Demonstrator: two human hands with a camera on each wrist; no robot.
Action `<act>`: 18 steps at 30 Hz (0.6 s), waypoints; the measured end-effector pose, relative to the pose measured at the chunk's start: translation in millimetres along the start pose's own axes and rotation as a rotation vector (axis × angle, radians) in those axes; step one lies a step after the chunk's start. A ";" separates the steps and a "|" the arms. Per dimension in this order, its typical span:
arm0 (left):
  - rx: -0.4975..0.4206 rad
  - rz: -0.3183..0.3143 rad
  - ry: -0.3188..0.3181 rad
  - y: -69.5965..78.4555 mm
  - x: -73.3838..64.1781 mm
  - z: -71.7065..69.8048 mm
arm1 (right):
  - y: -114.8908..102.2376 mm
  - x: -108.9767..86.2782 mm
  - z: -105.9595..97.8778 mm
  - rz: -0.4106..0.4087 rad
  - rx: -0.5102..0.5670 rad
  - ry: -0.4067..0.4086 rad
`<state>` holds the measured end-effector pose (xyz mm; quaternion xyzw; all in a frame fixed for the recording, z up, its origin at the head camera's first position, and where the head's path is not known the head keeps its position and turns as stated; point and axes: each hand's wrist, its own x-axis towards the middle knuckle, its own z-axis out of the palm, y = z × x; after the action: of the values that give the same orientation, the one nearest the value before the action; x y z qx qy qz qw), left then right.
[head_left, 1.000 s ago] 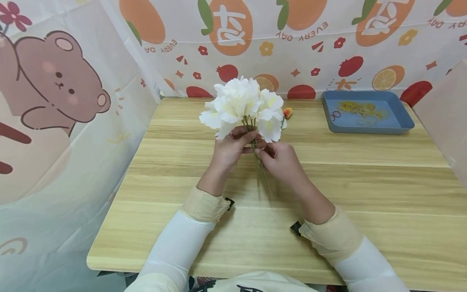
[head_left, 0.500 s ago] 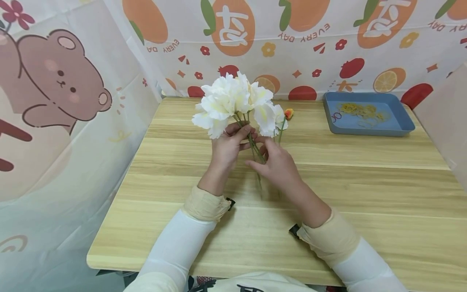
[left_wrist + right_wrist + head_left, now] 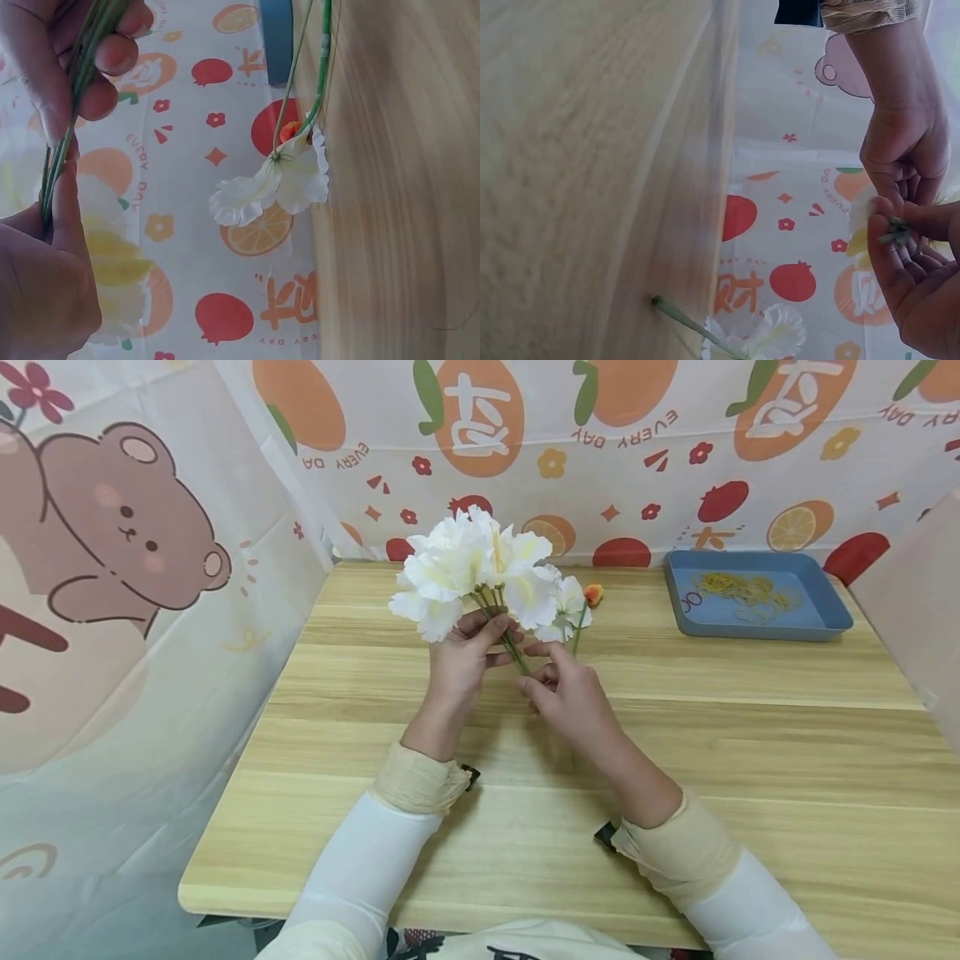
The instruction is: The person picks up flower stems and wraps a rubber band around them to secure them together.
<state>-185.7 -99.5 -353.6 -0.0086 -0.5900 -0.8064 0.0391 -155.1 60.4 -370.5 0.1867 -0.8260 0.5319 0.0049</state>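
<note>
A bunch of white artificial flowers [image 3: 468,564] with ruffled petals tilts to the left above the table. My left hand [image 3: 459,664] grips its green stems [image 3: 90,56] just under the blooms. Lower down, my right hand [image 3: 570,693] pinches the stems between thumb and fingers. The stem ends [image 3: 897,231] show bundled at the right hand in the right wrist view. Behind the right hand, apart from the bunch, is a single white flower [image 3: 568,610] with a thin stem. Beside it is an orange flower [image 3: 593,595]; a thicker green stem [image 3: 579,631] runs close by.
A blue tray [image 3: 761,631] stands at the back right of the wooden table [image 3: 750,760]. Yellowish rubber bands [image 3: 738,587] and a few red ones lie in it. Printed cloth [image 3: 570,502] hangs behind the table and on the left.
The bunch has shifted left and tilted, with its stem ends no longer hanging low. My right thumb came off the stems, then closed on them again. The single white flower shows more.
</note>
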 end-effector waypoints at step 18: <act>0.052 0.091 0.004 -0.9 3.1 -1.0 | 4.7 4.0 -3.0 0.030 0.125 -0.043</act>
<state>-188.8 -100.3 -354.6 -0.0325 -0.6098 -0.7881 0.0770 -160.8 63.5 -372.5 0.1856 -0.7937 0.5784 -0.0322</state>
